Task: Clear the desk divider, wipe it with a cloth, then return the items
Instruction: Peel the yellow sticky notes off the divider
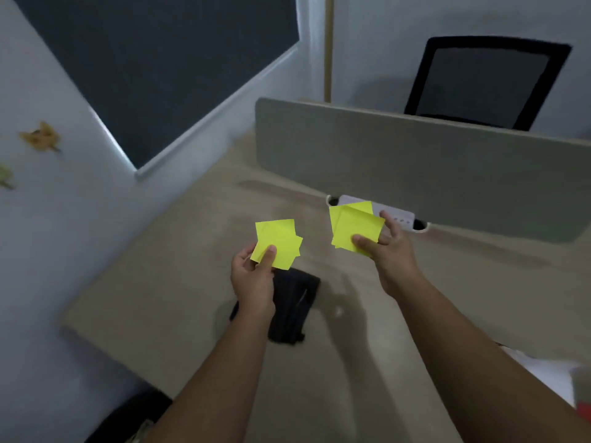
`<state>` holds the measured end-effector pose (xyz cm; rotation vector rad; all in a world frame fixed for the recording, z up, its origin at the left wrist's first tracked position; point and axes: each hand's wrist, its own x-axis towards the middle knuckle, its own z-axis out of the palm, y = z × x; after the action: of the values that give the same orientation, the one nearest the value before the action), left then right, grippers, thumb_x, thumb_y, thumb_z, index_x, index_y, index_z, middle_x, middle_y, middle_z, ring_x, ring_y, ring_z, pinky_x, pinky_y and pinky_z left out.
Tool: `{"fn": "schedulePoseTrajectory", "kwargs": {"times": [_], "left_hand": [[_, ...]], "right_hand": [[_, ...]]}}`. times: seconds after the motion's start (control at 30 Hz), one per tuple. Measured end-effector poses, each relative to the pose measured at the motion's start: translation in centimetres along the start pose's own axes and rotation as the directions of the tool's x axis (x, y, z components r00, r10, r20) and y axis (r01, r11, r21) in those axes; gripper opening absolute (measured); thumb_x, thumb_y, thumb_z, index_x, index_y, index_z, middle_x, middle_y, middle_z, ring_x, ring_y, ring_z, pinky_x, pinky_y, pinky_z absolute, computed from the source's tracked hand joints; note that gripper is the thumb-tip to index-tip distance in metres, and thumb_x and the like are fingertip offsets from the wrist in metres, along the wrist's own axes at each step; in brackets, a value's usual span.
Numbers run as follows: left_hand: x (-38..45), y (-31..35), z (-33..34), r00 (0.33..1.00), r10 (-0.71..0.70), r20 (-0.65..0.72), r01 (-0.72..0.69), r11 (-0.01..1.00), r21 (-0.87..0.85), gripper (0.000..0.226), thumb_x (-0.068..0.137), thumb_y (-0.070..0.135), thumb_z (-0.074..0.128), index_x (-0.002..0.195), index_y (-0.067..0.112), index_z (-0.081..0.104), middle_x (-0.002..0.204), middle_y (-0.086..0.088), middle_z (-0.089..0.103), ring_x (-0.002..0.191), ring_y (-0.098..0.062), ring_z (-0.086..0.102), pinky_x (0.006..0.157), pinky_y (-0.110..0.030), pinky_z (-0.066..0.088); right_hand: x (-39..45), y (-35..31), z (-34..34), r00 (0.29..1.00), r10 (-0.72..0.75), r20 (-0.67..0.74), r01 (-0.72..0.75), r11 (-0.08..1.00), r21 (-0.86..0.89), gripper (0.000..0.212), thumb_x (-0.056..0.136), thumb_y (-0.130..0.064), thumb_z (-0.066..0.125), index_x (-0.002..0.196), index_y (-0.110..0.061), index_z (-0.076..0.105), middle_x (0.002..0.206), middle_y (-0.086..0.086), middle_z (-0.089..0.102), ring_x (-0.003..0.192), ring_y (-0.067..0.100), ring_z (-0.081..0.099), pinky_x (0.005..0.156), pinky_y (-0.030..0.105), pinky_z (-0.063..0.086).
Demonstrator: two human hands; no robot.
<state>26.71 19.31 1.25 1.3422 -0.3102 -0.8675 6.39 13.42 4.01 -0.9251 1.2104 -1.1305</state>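
Note:
The grey desk divider [415, 161] stands across the far edge of the beige desk [166, 282], its face bare. My left hand [252, 276] pinches a few yellow sticky notes [277, 243] above the desk. My right hand [391, 254] holds another small stack of yellow sticky notes [356, 228] a little in front of the divider. A dark folded cloth [292, 308] lies on the desk under and behind my left wrist, partly hidden by it.
A white socket panel [398, 217] sits in the desk at the divider's foot. A black office chair [486, 81] stands beyond the divider. A dark board [166, 68] hangs on the left wall. White and red items [575, 388] lie at the right edge.

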Motion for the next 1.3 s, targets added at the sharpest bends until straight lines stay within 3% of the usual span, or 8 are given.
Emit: {"fn": "schedulePoseTrajectory", "kwargs": {"times": [0.13,0.33,0.63,0.77,1.0,1.07,1.17,1.3], "left_hand": [[1.2,1.1,-9.3,0.984,-0.006,-0.177,-0.005,0.998,-0.065,0.012,0.085,0.009,0.07,0.094,0.011,0.062,0.08,-0.001,0.065,0.07,-0.013,0.061,0.062,-0.025,0.051],[1.5,0.5,-22.2,0.922,-0.101,-0.374,0.045,0.987,-0.155,0.008,0.09,0.006,0.062,0.095,0.013,0.062,0.09,-0.006,0.065,0.084,-0.021,0.062,0.08,-0.04,0.054],[-0.2,-2.9,-41.0,0.694,-0.269,-0.668,0.232,0.962,-0.146,0.031,0.091,0.02,0.062,0.12,0.008,0.06,0.101,-0.014,0.066,0.078,-0.025,0.064,0.056,-0.029,0.053],[-0.2,-6.1,-47.7,0.557,-0.425,-0.713,0.336,0.901,-0.275,0.034,0.094,0.02,0.056,0.125,0.007,0.057,0.104,-0.019,0.063,0.066,-0.023,0.061,0.04,-0.02,0.048],[0.8,-12.7,-54.9,0.461,-0.497,-0.735,0.501,0.83,-0.247,0.038,0.1,0.015,0.043,0.134,0.0,0.05,0.106,-0.027,0.061,0.068,-0.024,0.056,0.036,-0.018,0.043],[1.3,-14.0,-56.6,0.447,-0.468,-0.763,0.531,0.825,-0.195,0.036,0.1,0.012,0.043,0.131,-0.003,0.051,0.089,-0.013,0.058,0.065,-0.017,0.05,0.038,-0.018,0.043],[2.7,-17.2,-58.5,0.463,-0.451,-0.763,0.544,0.824,-0.157,0.038,0.097,0.018,0.049,0.129,-0.001,0.054,0.109,-0.018,0.06,0.068,-0.012,0.051,0.042,-0.007,0.042],[4.3,-23.4,-61.5,0.431,-0.513,-0.742,0.538,0.806,-0.245,0.064,0.072,0.046,0.051,0.129,0.015,0.057,0.119,-0.018,0.062,0.093,-0.032,0.062,0.083,-0.049,0.057]], "right_hand": [[-2.8,2.6,8.1,0.98,0.074,0.184,-0.059,0.994,-0.087,0.034,0.081,0.003,0.068,0.114,-0.002,0.062,0.089,0.004,0.068,0.08,0.017,0.063,0.073,0.023,0.054],[-7.5,8.2,18.8,0.899,0.237,0.368,-0.142,0.953,-0.266,0.012,0.091,-0.011,0.06,0.102,-0.01,0.065,0.087,0.001,0.065,0.077,0.013,0.058,0.068,0.026,0.049],[-17.6,18.3,34.9,0.667,0.382,0.64,0.008,0.855,-0.519,0.009,0.091,-0.006,0.058,0.094,-0.01,0.066,0.081,0.006,0.061,0.069,0.013,0.054,0.062,0.024,0.048],[-20.8,23.8,40.0,0.611,0.506,0.609,0.007,0.766,-0.643,0.018,0.09,-0.004,0.053,0.103,-0.013,0.061,0.09,0.01,0.06,0.076,0.023,0.061,0.062,0.039,0.059],[-23.1,36.1,44.4,0.51,0.729,0.457,0.048,0.507,-0.861,0.042,0.087,-0.003,0.047,0.128,-0.012,0.052,0.119,0.018,0.055,0.101,0.039,0.057,0.074,0.053,0.058],[-23.3,39.8,45.2,0.492,0.776,0.395,0.013,0.447,-0.895,0.045,0.088,-0.002,0.047,0.132,-0.011,0.049,0.126,0.018,0.051,0.107,0.041,0.054,0.073,0.05,0.057],[-23.7,44.7,46.2,0.462,0.818,0.344,-0.041,0.407,-0.913,0.045,0.089,-0.002,0.046,0.133,-0.012,0.048,0.13,0.02,0.051,0.11,0.04,0.053,0.064,0.038,0.054],[-24.0,50.4,47.8,0.432,0.854,0.289,-0.089,0.359,-0.929,0.046,0.091,-0.001,0.047,0.136,-0.012,0.044,0.134,0.019,0.046,0.117,0.039,0.049,0.074,0.041,0.051]]}}
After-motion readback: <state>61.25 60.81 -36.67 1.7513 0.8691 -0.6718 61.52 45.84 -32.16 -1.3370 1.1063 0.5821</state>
